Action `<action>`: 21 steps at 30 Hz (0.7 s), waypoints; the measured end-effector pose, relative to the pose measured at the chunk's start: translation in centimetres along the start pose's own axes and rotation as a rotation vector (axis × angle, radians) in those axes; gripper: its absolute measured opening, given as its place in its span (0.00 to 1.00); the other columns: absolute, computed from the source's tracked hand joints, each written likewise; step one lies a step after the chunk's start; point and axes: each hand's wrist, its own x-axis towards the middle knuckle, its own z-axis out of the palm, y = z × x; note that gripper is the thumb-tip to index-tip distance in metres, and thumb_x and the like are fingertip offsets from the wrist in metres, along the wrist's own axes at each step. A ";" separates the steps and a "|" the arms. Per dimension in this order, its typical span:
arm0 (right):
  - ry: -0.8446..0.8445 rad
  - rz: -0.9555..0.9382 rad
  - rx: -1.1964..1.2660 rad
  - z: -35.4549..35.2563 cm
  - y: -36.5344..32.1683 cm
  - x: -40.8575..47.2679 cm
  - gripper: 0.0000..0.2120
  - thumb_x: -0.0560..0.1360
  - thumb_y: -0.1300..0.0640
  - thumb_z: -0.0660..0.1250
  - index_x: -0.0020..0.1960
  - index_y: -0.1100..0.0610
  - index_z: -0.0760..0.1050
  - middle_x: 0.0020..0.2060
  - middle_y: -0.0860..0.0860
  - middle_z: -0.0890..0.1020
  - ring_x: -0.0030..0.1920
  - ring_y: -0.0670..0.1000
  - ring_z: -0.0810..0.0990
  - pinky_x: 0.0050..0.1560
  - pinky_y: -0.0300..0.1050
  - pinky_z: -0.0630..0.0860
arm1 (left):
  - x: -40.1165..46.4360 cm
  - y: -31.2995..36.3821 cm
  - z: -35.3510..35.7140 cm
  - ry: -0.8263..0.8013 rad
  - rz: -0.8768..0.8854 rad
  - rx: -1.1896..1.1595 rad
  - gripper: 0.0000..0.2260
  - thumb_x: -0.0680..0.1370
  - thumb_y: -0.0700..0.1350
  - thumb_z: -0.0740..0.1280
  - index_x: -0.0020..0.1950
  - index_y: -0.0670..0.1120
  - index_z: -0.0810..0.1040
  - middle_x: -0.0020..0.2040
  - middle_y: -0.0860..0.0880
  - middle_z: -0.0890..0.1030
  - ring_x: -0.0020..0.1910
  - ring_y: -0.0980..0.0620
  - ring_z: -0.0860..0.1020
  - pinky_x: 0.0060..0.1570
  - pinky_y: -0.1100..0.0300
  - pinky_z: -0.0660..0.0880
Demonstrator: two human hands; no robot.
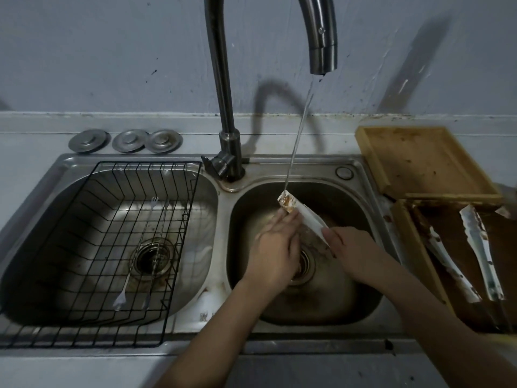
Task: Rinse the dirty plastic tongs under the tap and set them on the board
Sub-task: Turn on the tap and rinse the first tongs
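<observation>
Right sink basin [361, 191] — both hands grip tongs [300, 212] under tap stream.

White tongs [303, 219] are showing brown smears at centre frame, a black wire rack [112, 247] is gridding the silver sink [358, 166], and tan boards [419, 161] are sitting stained brown at right.

Both arms were bare from the lower edge of the view to the fingertips, with no sleeve, cuff or glove showing. The left hand [275, 253] and the right hand [356, 254] wore no ring, and neither wrist carried a watch or band. The nails looked short and unpainted.
</observation>
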 end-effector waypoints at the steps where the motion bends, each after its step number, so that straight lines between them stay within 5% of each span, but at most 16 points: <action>1: -0.017 -0.004 -0.006 -0.1 -0.1 -0.1 0.20 0.80 0.49 0.49 0.33 0.50 0.68 0.30 0.47 0.74 0.31 0.43 0.73 0.31 0.37 0.64 | 0.0 -0.4 -0.2 0.017 -0.019 0.038 0.21 0.79 0.43 0.58 0.73 0.48 0.67 0.74 0.51 0.68 0.75 0.53 0.61 0.74 0.57 0.57; 6: -0.040 -0.025 -0.008 -0.2 -0.1 -0.4 0.21 0.80 0.48 0.51 0.31 0.51 0.69 0.29 0.49 0.74 0.31 0.46 0.73 0.37 0.45 0.67 | 0.7 -2.6 -1.1 -0.104 -0.224 0.122 0.22 0.80 0.43 0.57 0.74 0.52 0.63 0.73 0.51 0.68 0.76 0.49 0.58 0.74 0.47 0.57; 11: -0.019 -0.014 0.087 -0.5 0.0 -0.3 0.22 0.79 0.47 0.51 0.40 0.58 0.77 0.34 0.54 0.80 0.36 0.50 0.78 0.37 0.41 0.70 | 1.4 -3.4 -2.2 -0.125 -0.397 0.037 0.20 0.78 0.43 0.60 0.70 0.45 0.68 0.69 0.43 0.73 0.69 0.44 0.70 0.66 0.53 0.68; 16: -0.030 -0.037 0.066 -0.8 -0.2 -0.4 0.23 0.80 0.47 0.51 0.39 0.60 0.76 0.35 0.56 0.80 0.36 0.50 0.78 0.37 0.40 0.69 | 0.6 -1.5 -2.3 0.131 -0.276 -0.065 0.21 0.78 0.37 0.58 0.72 0.43 0.67 0.74 0.45 0.66 0.75 0.50 0.61 0.75 0.56 0.56; 21: -0.065 -0.061 0.034 -0.5 -0.9 -0.4 0.22 0.79 0.47 0.50 0.39 0.56 0.76 0.33 0.53 0.79 0.34 0.49 0.77 0.37 0.42 0.70 | -0.2 0.2 -1.8 0.110 -0.050 -0.118 0.19 0.79 0.36 0.57 0.70 0.44 0.70 0.73 0.47 0.68 0.74 0.54 0.61 0.75 0.58 0.53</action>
